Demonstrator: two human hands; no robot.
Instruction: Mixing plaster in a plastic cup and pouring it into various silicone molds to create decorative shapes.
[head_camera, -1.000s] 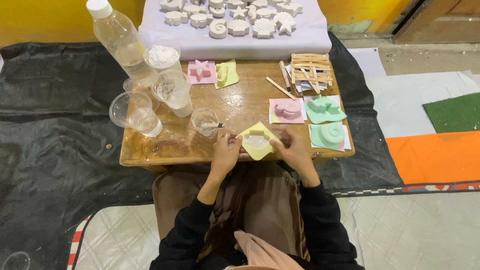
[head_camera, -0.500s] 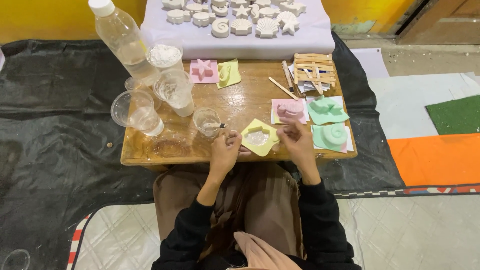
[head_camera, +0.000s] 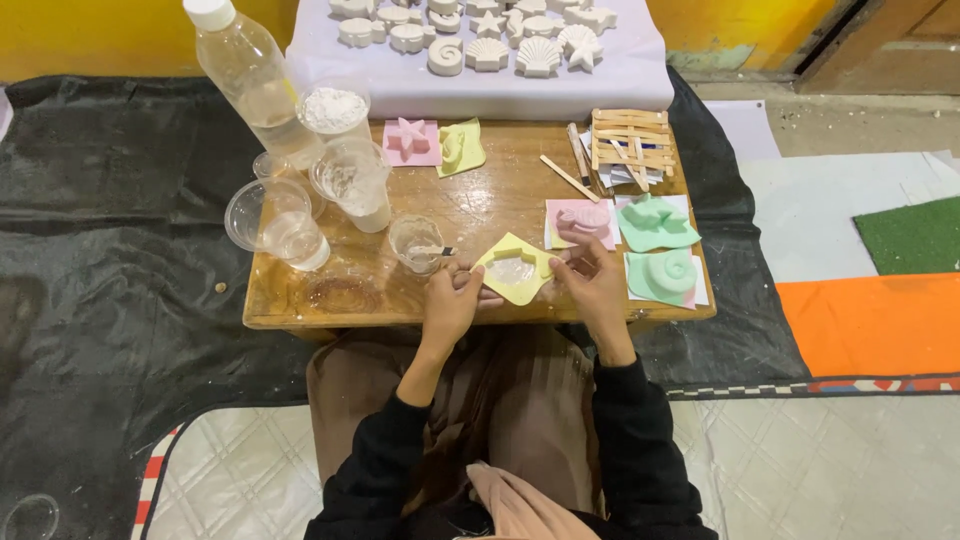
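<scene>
A yellow silicone mould (head_camera: 514, 272) filled with white plaster lies near the front edge of the low wooden table (head_camera: 500, 190). My left hand (head_camera: 452, 300) grips its left corner. My right hand (head_camera: 590, 275) grips its right edge. Both hands pinch the mould between fingers and thumb. A small clear cup (head_camera: 416, 243) with a stick in it stands just left of the mould. A pink mould (head_camera: 581, 221) lies just behind my right hand.
Two green moulds (head_camera: 655, 222) (head_camera: 663, 276) lie at the right. Clear cups (head_camera: 272, 219), a cup of white powder (head_camera: 335, 110) and a water bottle (head_camera: 250, 75) stand at the left. Wooden sticks (head_camera: 628, 145) and white plaster casts (head_camera: 485, 30) sit behind. Black sheeting (head_camera: 110, 250) surrounds the table.
Both hands stay on the yellow mould. The mould has shifted only slightly between them.
</scene>
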